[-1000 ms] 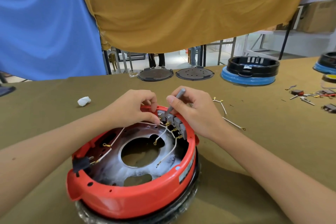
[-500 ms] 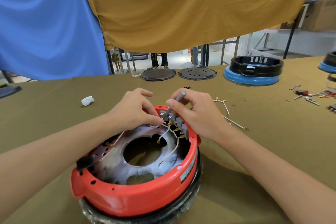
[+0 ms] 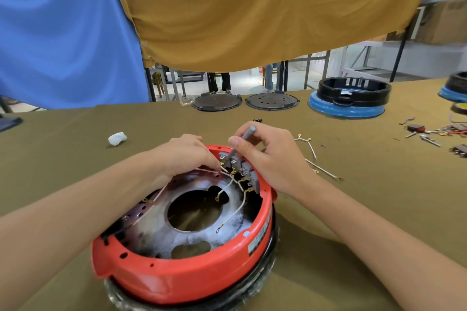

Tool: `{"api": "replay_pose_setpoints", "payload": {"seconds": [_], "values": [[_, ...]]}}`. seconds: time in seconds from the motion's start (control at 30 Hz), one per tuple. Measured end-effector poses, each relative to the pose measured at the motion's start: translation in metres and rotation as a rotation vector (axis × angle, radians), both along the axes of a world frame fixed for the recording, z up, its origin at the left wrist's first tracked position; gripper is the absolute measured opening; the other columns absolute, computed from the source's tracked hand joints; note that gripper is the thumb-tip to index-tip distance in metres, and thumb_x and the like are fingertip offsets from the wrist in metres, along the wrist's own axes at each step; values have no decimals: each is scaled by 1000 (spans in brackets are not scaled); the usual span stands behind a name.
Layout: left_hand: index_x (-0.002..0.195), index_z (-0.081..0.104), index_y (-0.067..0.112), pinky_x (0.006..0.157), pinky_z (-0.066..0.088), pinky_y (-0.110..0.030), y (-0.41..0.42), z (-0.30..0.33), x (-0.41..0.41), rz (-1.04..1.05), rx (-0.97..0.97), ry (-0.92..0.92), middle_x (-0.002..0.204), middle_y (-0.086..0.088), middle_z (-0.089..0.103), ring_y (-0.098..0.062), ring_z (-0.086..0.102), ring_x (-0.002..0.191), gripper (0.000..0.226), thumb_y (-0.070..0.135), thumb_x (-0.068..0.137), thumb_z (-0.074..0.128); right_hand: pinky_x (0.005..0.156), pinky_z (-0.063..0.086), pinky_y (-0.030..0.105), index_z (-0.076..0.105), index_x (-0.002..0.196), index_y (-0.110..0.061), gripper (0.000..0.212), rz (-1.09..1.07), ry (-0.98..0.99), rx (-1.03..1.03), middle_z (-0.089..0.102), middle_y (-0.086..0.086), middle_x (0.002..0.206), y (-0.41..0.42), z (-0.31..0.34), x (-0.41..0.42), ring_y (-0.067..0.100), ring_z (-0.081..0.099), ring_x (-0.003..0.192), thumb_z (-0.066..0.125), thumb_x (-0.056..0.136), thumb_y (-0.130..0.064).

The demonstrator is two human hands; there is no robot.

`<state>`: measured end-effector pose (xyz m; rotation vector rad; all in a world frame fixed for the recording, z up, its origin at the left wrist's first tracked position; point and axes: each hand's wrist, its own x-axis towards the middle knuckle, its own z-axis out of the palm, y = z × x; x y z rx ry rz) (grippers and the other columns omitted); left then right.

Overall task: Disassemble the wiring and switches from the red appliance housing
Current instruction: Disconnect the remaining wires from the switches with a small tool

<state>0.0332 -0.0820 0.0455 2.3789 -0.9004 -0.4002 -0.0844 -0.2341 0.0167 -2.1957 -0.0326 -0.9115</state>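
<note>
Little has moved since the earlier frames: both hands stay at the far rim, the screwdriver tip sits on the same end of the switch row, left fingertips have slid slightly down onto a wire end. Meaning, as a guess: still on the first terminal screw, no switch freed yet, task early-to-mid.

Tabletop [image 3: 75, 149], olive cloth, carries everything. Red appliance housing [image 3: 192, 278] sits upside-down in front of the person, on a black base; metal plate inside with a large round hole.

Far edge of the tabletop: blue and black housing [image 3: 350, 98], two dark round plates [image 3: 217, 101], well apart from the work. White wad [image 3: 117, 138] left of the hands. Loose removed wires [image 3: 321, 170] just right of the right hand; small parts pile [image 3: 427, 132] further right.

Switch row [image 3: 243, 170], grey blocks with brass terminals, mounted inside the far right rim of the red housing. White wires [image 3: 228, 188] run from the terminals over the plate, some ends free.

Left hand [image 3: 185, 154]: fingers curled, tips pinching a white wire end by the first switch terminal.

Right hand [image 3: 267, 156]: fingers and thumb wrapped round a grey screwdriver [image 3: 241, 142], held steeply, tip down on the first block.

Next likely: loosen the screw, pull the wire lug out. Risk: tip slipping off the small screw.
</note>
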Motion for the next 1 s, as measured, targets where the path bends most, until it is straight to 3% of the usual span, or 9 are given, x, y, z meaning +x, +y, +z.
{"api": "replay_pose_setpoints", "payload": {"seconds": [0.07, 0.13, 0.27, 0.43, 0.57, 0.8, 1.0], "values": [[99, 77, 26, 113, 31, -40, -3, 0, -1, 88, -8, -1, 146, 3, 43, -21, 38, 135, 57, 47, 48, 69, 70, 54, 42, 68, 84, -18, 19, -5, -14, -3, 72, -6, 74, 1, 0, 0, 12, 68, 73, 65, 96, -33], [108, 75, 27, 112, 34, -40, -5, -1, -3, 148, -8, 4, 142, 3, 46, -23, 40, 132, 70, 50, 43, 65, 69, 54, 39, 69, 84, -17, 18, -7, -24, -21, 72, -7, 73, 0, 0, -1, 11, 68, 71, 66, 95, -32], [91, 78, 28, 110, 33, -38, -6, 0, -10, 188, -41, -38, 132, 12, 52, -20, 42, 127, 49, 47, 47, 67, 61, 48, 21, 71, 84, -16, 17, 12, -22, -83, 71, -10, 71, 0, 3, -4, 5, 65, 65, 68, 94, -29], [79, 79, 27, 115, 15, -35, -8, -8, -8, 187, -66, -146, 130, 19, 49, -11, 36, 126, 7, 31, 75, 73, 65, 54, 40, 75, 89, -18, 15, 22, 35, -143, 72, -10, 75, 1, 8, -6, 9, 66, 66, 68, 93, -29], [75, 77, 30, 114, 11, -34, -9, -10, -8, 186, -78, -153, 128, 20, 49, -8, 34, 128, 5, 29, 77, 72, 60, 55, 43, 74, 88, -18, 13, 32, 54, -110, 70, -8, 69, 1, 9, -7, 5, 61, 56, 68, 94, -29], [79, 76, 32, 110, 15, -33, -9, -11, -8, 179, -67, -161, 126, 20, 50, -9, 34, 125, 5, 31, 78, 72, 71, 53, 42, 74, 84, -20, 15, 4, 67, -61, 72, -7, 75, 1, 8, -2, 14, 66, 73, 67, 94, -29], [81, 76, 32, 108, 14, -29, -8, -11, -10, 172, -84, -148, 126, 21, 50, -7, 31, 121, 5, 29, 79, 71, 66, 50, 19, 75, 81, -19, 17, 0, 74, 35, 73, -5, 70, 0, 9, 0, 7, 67, 69, 68, 94, -25]]}}
